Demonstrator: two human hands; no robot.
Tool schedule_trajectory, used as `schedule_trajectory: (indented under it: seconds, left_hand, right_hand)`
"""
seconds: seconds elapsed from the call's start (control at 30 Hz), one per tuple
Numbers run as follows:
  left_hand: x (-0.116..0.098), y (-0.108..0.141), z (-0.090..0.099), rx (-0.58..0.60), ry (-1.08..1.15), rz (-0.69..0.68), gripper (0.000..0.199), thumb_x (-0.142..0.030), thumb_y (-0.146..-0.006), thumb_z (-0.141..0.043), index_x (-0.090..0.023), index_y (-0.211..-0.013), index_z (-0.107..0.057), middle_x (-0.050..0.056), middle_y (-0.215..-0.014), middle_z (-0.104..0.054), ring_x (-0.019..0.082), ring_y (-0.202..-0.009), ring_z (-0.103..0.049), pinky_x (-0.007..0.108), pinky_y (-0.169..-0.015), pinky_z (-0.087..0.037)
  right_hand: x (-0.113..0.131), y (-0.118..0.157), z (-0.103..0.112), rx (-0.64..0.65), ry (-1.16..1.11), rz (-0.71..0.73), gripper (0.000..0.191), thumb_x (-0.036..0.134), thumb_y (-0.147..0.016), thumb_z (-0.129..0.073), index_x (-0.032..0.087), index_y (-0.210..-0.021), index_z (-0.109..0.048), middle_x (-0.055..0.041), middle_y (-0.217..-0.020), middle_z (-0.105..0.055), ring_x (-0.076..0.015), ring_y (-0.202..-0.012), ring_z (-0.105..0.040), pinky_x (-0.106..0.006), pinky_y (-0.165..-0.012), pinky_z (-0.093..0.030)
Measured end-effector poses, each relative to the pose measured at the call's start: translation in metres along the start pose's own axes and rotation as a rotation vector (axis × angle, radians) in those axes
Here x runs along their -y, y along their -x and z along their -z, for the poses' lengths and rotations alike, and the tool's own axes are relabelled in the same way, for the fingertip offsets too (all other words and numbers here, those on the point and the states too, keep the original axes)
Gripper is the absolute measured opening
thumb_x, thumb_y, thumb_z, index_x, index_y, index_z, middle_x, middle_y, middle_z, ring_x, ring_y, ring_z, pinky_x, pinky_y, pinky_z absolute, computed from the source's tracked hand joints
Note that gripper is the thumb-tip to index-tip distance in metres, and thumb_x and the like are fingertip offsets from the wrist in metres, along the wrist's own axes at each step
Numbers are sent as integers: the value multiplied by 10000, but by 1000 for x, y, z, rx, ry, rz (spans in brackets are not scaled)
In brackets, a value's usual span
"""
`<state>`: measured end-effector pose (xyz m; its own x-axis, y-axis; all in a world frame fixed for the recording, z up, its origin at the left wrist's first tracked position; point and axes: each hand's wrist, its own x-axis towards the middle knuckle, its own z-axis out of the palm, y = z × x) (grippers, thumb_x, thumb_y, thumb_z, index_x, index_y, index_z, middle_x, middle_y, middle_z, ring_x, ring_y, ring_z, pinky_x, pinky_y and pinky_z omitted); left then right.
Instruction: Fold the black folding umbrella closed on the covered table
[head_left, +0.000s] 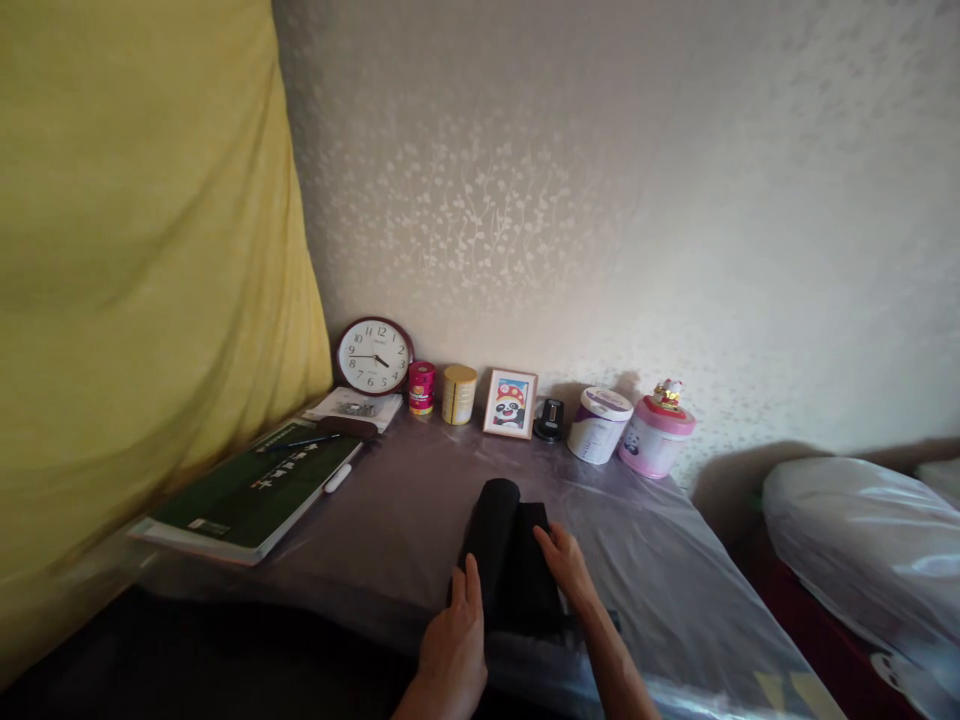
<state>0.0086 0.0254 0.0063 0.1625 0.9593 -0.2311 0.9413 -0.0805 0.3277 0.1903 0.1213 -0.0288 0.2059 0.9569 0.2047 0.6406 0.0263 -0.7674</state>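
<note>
Head view: black bundle (pixel 491 545) lies near the front of the covered table (pixel 390 510), its left part rounded, its right part flatter. Left hand (pixel 454 645) lies along the left flank, fingers extended, probably steadying the roll; whether it grips, cannot tell. Right hand (pixel 568 565) pinches the right edge, seemingly keeping the flat part aligned. Clock (pixel 375 357) and picture frame (pixel 510 404) stand back, likely for display.
</note>
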Motion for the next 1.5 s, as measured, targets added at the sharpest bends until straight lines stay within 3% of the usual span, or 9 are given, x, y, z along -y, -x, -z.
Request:
schedule_trajectory:
  seconds: [0.13,0.3,0.6,0.7,0.9,1.07,1.2,1.37,1.5]
  left_hand:
    - [0,0,3,-8,-32,1,875,75,-610,-446,-71,-1399,-98,245,-1421,-263,241,-955,-616,287,-781,-495]
    - [-1,0,0,-19,-80,4,891,100,-589,-453,-78,-1396,-120,245,-1410,-289,237,-889,-640,299,-739,-522]
    - [-1,-2,0,2,-105,-1,863,110,-602,-423,-65,-1393,-127,232,-1416,-286,218,-919,-633,281,-772,-518]
    - [0,-2,-2,-25,-94,-3,860,99,-603,-446,-68,-1393,-150,224,-1410,-305,210,-912,-635,262,-765,-516]
    - [4,-4,-7,-56,-66,-4,769,93,-625,-433,-69,-1359,-273,208,-1408,-319,203,-930,-629,258,-778,-504]
    - [8,-2,-7,-33,-62,-9,723,79,-673,-381,-34,-1370,-222,207,-1397,-341,198,-1043,-577,251,-861,-456]
    - [9,1,-10,-66,-77,-28,676,54,-730,-339,-70,-1383,-212,201,-1403,-333,186,-1064,-565,246,-872,-445]
    - [6,1,-12,-84,-129,-49,823,60,-728,-365,-252,-1411,-29,214,-1372,-368,177,-849,-653,272,-712,-509]
    - [8,-1,-17,-124,-167,-43,812,56,-719,-403,-278,-1404,-124,206,-1347,-403,168,-791,-663,245,-670,-508]
  right_hand:
    - [17,-2,-7,6,-53,45,291,414,-756,-465,172,-704,-618,-22,-604,-616,-181,-590,-567,-260,-540,-403]
    - [36,-7,-22,-5,-81,16,328,361,-754,-500,113,-918,-640,-74,-740,-671,-208,-700,-620,-276,-629,-450]
    - [43,-12,-46,72,27,8,370,293,-775,-532,99,-1084,-599,-113,-870,-689,-235,-889,-634,-293,-760,-458]
    - [47,-12,-46,108,62,39,328,273,-783,-527,110,-1057,-602,-108,-888,-689,-218,-885,-635,-277,-755,-452]
    - [64,-6,-42,360,-5,169,279,290,-881,-345,175,-925,-596,-1,-639,-678,-128,-546,-605,-225,-580,-432]
    - [74,2,-37,442,28,300,235,254,-873,-374,184,-858,-598,-10,-702,-711,-142,-722,-640,-228,-687,-426]
    - [75,4,-33,480,9,319,229,254,-875,-382,192,-830,-598,-13,-738,-719,-148,-761,-645,-233,-712,-425]
    - [72,2,-34,502,-24,320,229,272,-886,-391,195,-847,-603,-11,-729,-716,-149,-729,-641,-236,-680,-433]
    - [69,9,-29,582,-149,356,262,310,-909,-372,193,-957,-601,-9,-766,-711,-136,-703,-629,-229,-644,-456]
